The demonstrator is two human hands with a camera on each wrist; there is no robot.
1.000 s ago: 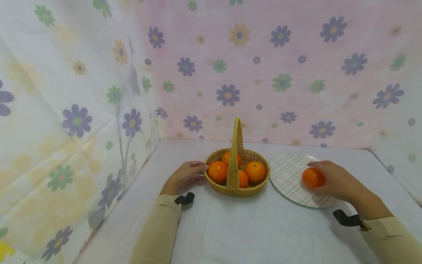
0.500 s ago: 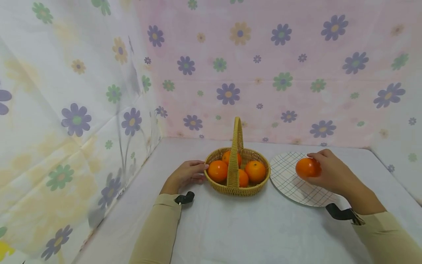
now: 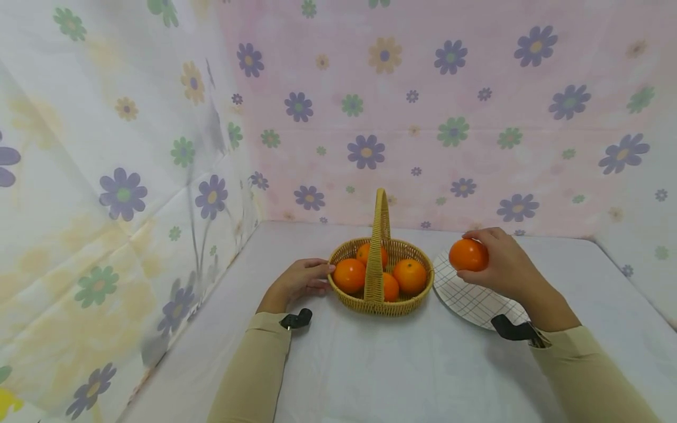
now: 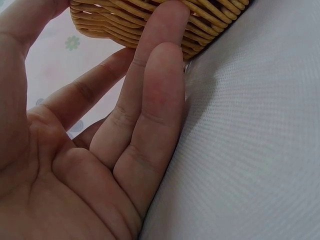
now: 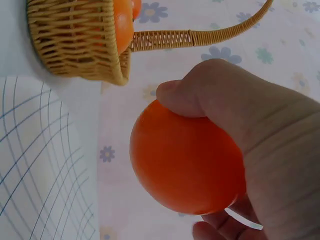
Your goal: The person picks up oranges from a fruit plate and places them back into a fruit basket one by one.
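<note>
A yellow wicker basket [image 3: 402,306] with a tall arched handle stands mid-table in the head view, holding several oranges [image 3: 409,277]. My left hand [image 3: 298,279] touches the basket's left side. In the left wrist view, its fingers [image 4: 162,95] extend nearly straight against the woven wall [image 4: 115,20]. My right hand [image 3: 508,267] grips another orange [image 3: 468,255] between thumb and fingers, raised above a round plate [image 3: 465,299]. Right of the basket, that plate is white with a grid of thin lines, partly hidden by the hand. In the right wrist view, the held orange [image 5: 185,160] hides some of the fingers.
A white cloth covers the table [image 3: 391,370]. Flower-patterned fabric hangs behind the table [image 3: 328,70] and along its left side [image 3: 153,235]. The basket's handle [image 3: 376,247] rises over the middle of its opening. Black camera mounts sit at both wrists.
My right hand has lifted the orange off the plate and carried it up and leftward, closer to the basket. The left hand and the basket have stayed where they were.
</note>
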